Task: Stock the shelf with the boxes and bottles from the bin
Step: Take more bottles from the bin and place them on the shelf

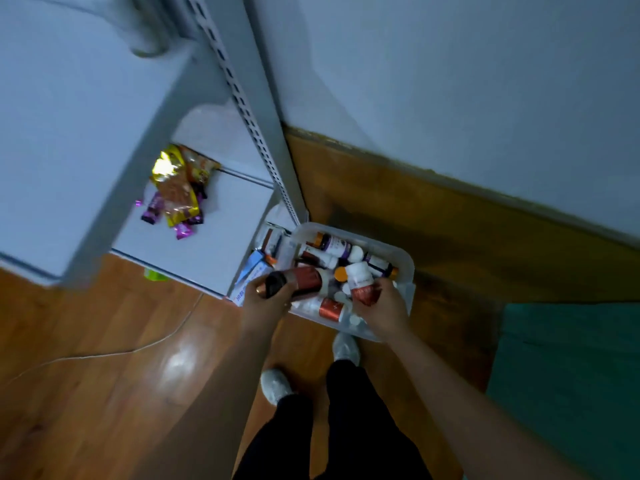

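A clear plastic bin stands on the wooden floor beside the white shelf unit, filled with several bottles and a few boxes. My left hand grips a red bottle with a black cap, held sideways over the bin's left edge. My right hand holds a white bottle with a red label above the bin's near side. More bottles with purple and red labels lie loose in the bin. Blue and white boxes lean at its left side.
Snack packets in gold and purple wrappers lie on the low shelf board. A slotted shelf upright rises at the right of the shelves. A thin white cable runs across the floor. A green mat lies at the right. My feet stand just before the bin.
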{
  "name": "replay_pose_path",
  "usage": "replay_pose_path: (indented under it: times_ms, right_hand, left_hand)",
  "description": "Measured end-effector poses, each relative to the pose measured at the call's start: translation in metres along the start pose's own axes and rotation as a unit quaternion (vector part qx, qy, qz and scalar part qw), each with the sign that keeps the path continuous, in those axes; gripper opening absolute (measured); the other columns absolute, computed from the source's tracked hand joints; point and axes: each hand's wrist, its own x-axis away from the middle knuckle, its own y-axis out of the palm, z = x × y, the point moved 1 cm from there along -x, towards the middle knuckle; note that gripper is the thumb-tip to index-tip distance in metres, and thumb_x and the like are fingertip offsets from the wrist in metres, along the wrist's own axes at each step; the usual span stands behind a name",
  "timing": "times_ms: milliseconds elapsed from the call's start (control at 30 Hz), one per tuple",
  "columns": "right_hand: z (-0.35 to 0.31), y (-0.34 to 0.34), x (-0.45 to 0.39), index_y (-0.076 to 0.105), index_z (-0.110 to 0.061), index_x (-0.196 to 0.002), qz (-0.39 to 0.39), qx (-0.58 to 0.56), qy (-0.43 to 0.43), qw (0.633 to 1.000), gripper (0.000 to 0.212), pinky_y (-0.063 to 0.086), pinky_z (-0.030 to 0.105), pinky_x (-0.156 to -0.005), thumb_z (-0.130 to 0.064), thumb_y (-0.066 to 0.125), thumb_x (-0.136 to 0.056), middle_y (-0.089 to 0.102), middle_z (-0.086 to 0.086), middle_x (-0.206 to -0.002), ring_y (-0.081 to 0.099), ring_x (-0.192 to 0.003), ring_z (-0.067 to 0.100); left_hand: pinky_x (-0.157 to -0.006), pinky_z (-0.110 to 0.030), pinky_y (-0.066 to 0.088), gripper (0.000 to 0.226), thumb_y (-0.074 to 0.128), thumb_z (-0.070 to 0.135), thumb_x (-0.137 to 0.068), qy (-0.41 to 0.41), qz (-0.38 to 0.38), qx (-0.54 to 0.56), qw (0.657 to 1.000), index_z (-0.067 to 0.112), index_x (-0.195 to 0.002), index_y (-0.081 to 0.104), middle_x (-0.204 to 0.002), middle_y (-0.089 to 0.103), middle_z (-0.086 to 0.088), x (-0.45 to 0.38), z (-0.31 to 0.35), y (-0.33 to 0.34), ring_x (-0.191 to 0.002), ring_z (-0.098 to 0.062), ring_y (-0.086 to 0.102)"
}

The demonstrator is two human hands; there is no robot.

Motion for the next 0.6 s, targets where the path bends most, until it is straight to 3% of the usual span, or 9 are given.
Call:
replay_pose_path:
  times_ms: [67, 200, 300, 400, 600]
  right_hand:
    - [-0.022, -0.004, 0.028, 0.055, -0.017, -0.12, -0.011, -0.031, 0.004, 0.999, 0.05, 0.05, 0.034, -0.086, -0.032, 0.08, -0.079, 0.066, 0.0, -0.111, 0.061, -0.099, 0.016]
    - [-0.072, 0.005, 0.087, 0.05, -0.026, -0.11, -0.066, -0.083, -0.009, 0.994, 0.032, 0.051, 0.04, -0.087, -0.023, 0.073, -0.087, 0.063, 0.007, -0.109, 0.057, -0.085, 0.016]
    - [-0.107, 0.029, 0.13, 0.05, -0.028, -0.117, -0.092, -0.094, -0.056, 0.99, 0.036, 0.049, 0.026, -0.072, -0.022, 0.072, -0.088, 0.061, -0.001, -0.102, 0.056, -0.082, 0.008]
    - [-0.138, 0.067, 0.171, 0.053, -0.025, -0.121, -0.122, -0.114, -0.094, 0.982, 0.04, 0.044, 0.014, -0.061, -0.018, 0.073, -0.087, 0.062, -0.006, -0.099, 0.056, -0.083, -0.001]
    - [-0.215, 0.163, 0.249, 0.054, -0.031, -0.117, -0.221, -0.104, -0.177, 0.953, 0.041, 0.05, 0.02, -0.064, -0.021, 0.077, -0.084, 0.065, -0.009, -0.108, 0.063, -0.09, 0.004]
  left_hand:
    - [-0.086, -0.044, 0.059, 0.042, 0.079, 0.021, -0.082, -0.022, -0.01, 0.08, 0.997, 0.021, -0.118, 0.058, -0.119, 0.063, -0.02, 0.026, 0.003, -0.022, -0.102, -0.033, 0.068]
    - [-0.069, -0.032, 0.061, 0.037, 0.073, 0.017, -0.087, -0.024, -0.035, 0.198, 0.979, 0.009, -0.12, 0.059, -0.111, 0.064, -0.02, 0.075, 0.004, -0.077, -0.092, -0.027, 0.068]
    - [-0.072, -0.03, 0.056, 0.017, 0.064, 0.011, -0.092, -0.007, -0.045, 0.262, 0.964, 0.004, -0.107, 0.061, -0.096, 0.065, -0.014, 0.114, -0.001, -0.127, -0.084, -0.022, 0.064]
    - [-0.067, -0.029, 0.056, 0.024, 0.066, 0.011, -0.09, 0.016, -0.031, 0.311, 0.95, -0.002, -0.109, 0.059, -0.101, 0.065, -0.019, 0.136, -0.014, -0.187, -0.085, -0.023, 0.067]
    - [-0.073, -0.031, 0.058, 0.042, 0.072, 0.02, -0.08, 0.08, 0.012, 0.434, 0.897, 0.003, -0.117, 0.06, -0.114, 0.066, -0.014, 0.17, -0.044, -0.321, -0.099, -0.024, 0.066]
